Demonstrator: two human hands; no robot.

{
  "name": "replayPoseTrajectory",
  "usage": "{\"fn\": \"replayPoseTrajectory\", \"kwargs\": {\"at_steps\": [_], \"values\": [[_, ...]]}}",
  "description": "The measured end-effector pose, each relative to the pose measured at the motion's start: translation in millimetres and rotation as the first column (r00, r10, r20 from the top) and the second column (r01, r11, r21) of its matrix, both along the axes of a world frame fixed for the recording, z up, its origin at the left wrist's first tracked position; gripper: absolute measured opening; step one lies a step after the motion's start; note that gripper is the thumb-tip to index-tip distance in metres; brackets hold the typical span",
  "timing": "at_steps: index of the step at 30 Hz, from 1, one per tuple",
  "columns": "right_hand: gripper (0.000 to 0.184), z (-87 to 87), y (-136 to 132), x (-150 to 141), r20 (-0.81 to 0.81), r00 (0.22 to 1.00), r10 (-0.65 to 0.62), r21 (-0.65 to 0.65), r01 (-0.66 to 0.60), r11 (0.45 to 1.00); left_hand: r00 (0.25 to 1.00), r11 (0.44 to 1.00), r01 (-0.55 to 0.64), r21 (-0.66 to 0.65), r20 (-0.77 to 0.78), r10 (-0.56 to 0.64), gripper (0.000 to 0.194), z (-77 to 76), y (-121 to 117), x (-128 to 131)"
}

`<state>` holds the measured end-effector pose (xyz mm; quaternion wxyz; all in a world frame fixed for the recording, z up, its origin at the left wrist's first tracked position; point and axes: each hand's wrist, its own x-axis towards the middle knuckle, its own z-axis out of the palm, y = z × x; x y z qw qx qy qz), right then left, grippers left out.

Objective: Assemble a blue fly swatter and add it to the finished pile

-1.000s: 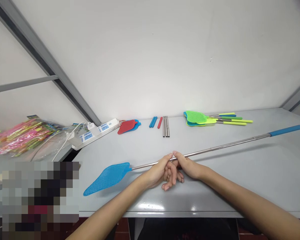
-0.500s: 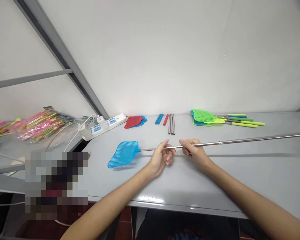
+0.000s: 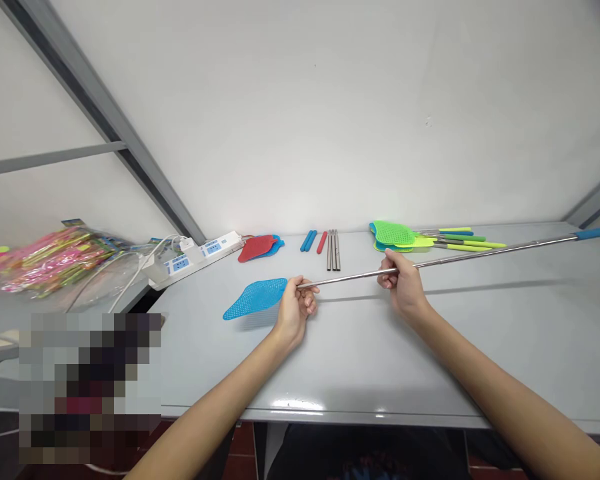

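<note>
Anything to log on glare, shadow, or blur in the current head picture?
Head view: bright glare along the table's front edge; head view: the metal rod and blue swatter head cast soft shadows on the table; head view: the bagged bundle at left looks smeared, and a pixelated block masks the lower left.

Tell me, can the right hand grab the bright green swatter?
Probably not while the right hand holds the metal rod; otherwise the green swatter lies just beyond, uncovered on top.
</note>
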<state>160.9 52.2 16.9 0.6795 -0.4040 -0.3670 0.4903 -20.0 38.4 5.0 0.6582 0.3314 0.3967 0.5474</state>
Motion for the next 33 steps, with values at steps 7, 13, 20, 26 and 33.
{"fn": "replayPoseTrajectory", "kwargs": {"at_steps": [7,13,20,26,33], "values": [[0.034,4.2,-2,-3,0.008,1.0,-0.021,-0.044,0.021,0.999,0.995,0.996,-0.085,-0.028,0.049,0.086,0.032,5.8,0,0],[0.024,4.5,0,-1,-0.062,0.998,-0.004,-0.135,-0.005,0.991,0.989,0.99,-0.137,0.02,0.051,0.136,0.031,4.4,2,-1],[0.015,-4.1,8,4,-0.257,0.966,-0.013,-0.286,-0.064,0.956,0.979,0.987,-0.127,0.093,0.17,0.11,0.021,1.2,4,-1],[0.011,-4.1,9,4,-0.335,0.941,0.038,-0.256,-0.13,0.958,0.979,0.989,-0.131,0.073,0.165,0.118,0.019,-1.7,4,-3],[0.006,-4.6,9,3,-0.476,0.88,-0.009,-0.224,-0.111,0.968,0.966,0.984,-0.158,0.077,0.218,0.138,0.018,-2.7,6,-1]]}}
